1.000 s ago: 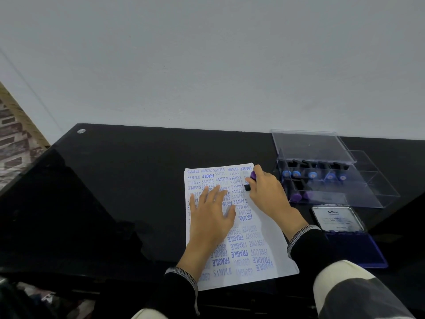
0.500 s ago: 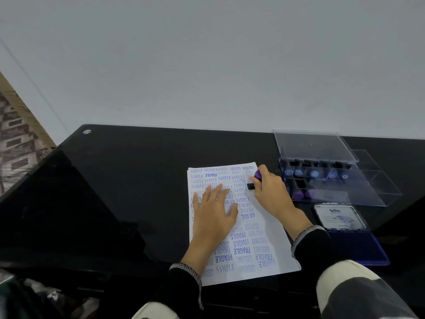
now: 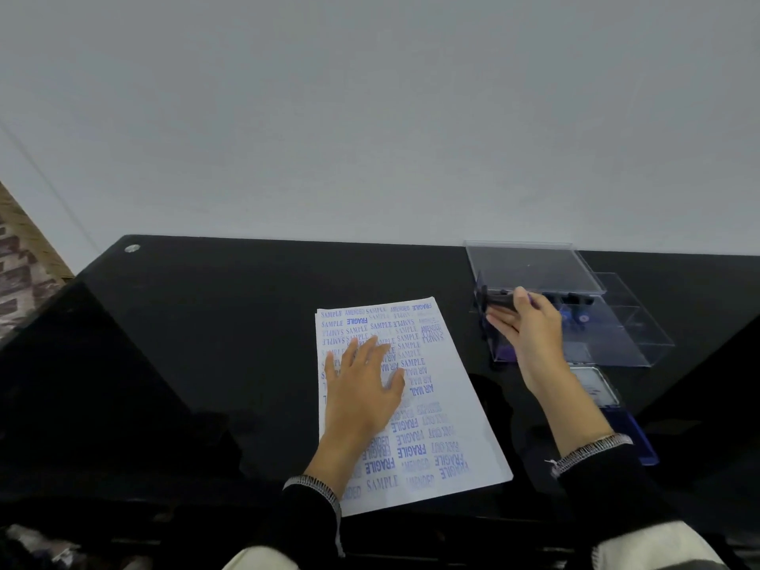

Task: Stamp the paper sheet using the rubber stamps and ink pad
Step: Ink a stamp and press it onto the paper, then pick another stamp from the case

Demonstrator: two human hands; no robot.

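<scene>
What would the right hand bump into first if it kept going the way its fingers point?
The right hand, gripping a stamp, points left and away, along the clear stamp case's near-left corner. It likely meets that wall first, then bare black table; depth is uncertain.

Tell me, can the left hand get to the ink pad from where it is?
Probably not easily. The left hand lies flat on the paper sheet, and the right hand and its forearm cross between it and the ink pad.

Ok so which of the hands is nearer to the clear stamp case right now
Right. The right hand is at the clear stamp case, holding a stamp at its left edge. The left hand lies flat on the paper sheet, well left of the case.
</scene>
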